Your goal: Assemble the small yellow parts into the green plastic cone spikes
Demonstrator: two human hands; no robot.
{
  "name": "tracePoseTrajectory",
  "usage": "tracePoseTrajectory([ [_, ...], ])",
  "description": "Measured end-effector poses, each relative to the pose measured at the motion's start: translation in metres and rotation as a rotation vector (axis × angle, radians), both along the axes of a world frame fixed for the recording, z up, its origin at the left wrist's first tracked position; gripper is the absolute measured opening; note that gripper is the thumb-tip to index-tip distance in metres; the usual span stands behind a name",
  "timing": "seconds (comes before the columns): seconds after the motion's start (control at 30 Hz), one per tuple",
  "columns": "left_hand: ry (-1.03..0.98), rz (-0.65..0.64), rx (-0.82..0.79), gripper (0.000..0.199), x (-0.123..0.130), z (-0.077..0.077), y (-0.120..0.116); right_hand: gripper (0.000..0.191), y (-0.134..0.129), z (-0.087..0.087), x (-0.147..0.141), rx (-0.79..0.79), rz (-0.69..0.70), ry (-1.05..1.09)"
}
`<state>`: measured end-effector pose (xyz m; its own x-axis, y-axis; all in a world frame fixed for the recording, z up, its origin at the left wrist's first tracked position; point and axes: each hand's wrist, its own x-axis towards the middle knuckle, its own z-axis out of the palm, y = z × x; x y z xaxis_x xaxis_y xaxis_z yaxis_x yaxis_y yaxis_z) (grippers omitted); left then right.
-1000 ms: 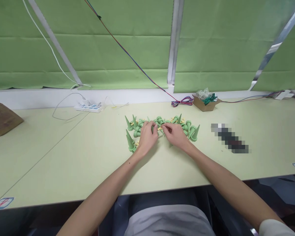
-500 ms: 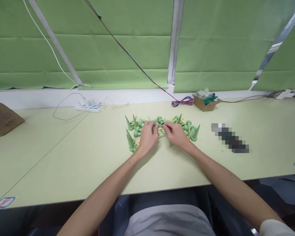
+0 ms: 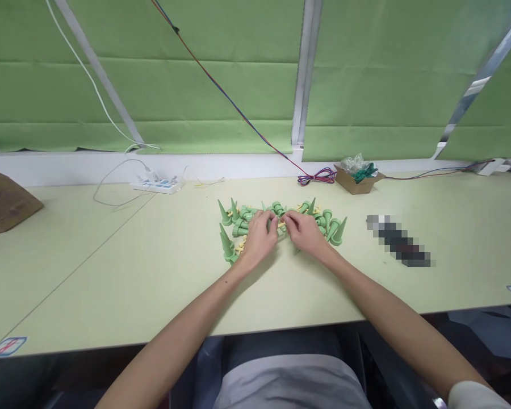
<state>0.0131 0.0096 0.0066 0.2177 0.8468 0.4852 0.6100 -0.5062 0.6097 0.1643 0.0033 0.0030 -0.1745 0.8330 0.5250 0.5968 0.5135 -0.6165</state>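
Several green cone-shaped pieces (image 3: 227, 245) lie and stand in a cluster on the pale table, with small yellow pieces (image 3: 240, 244) among them. My left hand (image 3: 260, 234) is closed at the middle of the cluster, thumb and fingers pinched at a small yellow piece (image 3: 281, 225). Close beside it on the right, my right hand (image 3: 304, 229) has its fingertips pressed together at the piece's other side; what it grips there is too small to make out. Both hands partly cover the green pieces behind them.
A cardboard box (image 3: 357, 183) with clear and green items stands at the back right, beside a coiled red-blue cable (image 3: 317, 177). A power strip (image 3: 157, 184) lies back left, a brown bag (image 3: 8, 201) far left, a blurred dark object (image 3: 400, 241) right.
My left hand has shifted slightly to the right, nearer my right hand. My right hand has hardly moved, and both keep their fingers pinched.
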Motion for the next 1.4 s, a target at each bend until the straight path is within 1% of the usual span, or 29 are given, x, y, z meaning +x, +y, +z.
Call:
tracePoseTrajectory([
  [0.3, -0.014, -0.015, 0.031, 0.018, 0.0025, -0.0014, -0.0011, 0.024, -0.002, -0.0005, -0.0006, -0.015, 0.007, 0.001],
  [0.67, -0.044, 0.01, 0.03, 0.018, 0.0022, -0.0002, -0.0009, 0.018, -0.0039, 0.0005, -0.0019, -0.031, 0.031, 0.057],
  [0.87, -0.049, 0.02, 0.028, 0.016, 0.001, 0.0014, 0.0009, 0.015, -0.0017, 0.0011, -0.0022, -0.045, 0.058, 0.049],
  [1.1, -0.052, 0.02, 0.046, 0.015, 0.0017, 0.0017, 0.0013, 0.016, -0.0006, -0.0012, -0.0008, -0.03, 0.065, 0.027],
  [1.23, -0.06, 0.015, 0.053, 0.015, 0.0013, 0.0016, 0.0012, 0.016, 0.0005, -0.0023, -0.0012, -0.057, 0.087, 0.069],
  [1.4, -0.063, 0.001, 0.051, 0.016, 0.0015, 0.002, 0.0009, 0.016, 0.0008, -0.0011, -0.0021, -0.145, 0.122, 0.182],
])
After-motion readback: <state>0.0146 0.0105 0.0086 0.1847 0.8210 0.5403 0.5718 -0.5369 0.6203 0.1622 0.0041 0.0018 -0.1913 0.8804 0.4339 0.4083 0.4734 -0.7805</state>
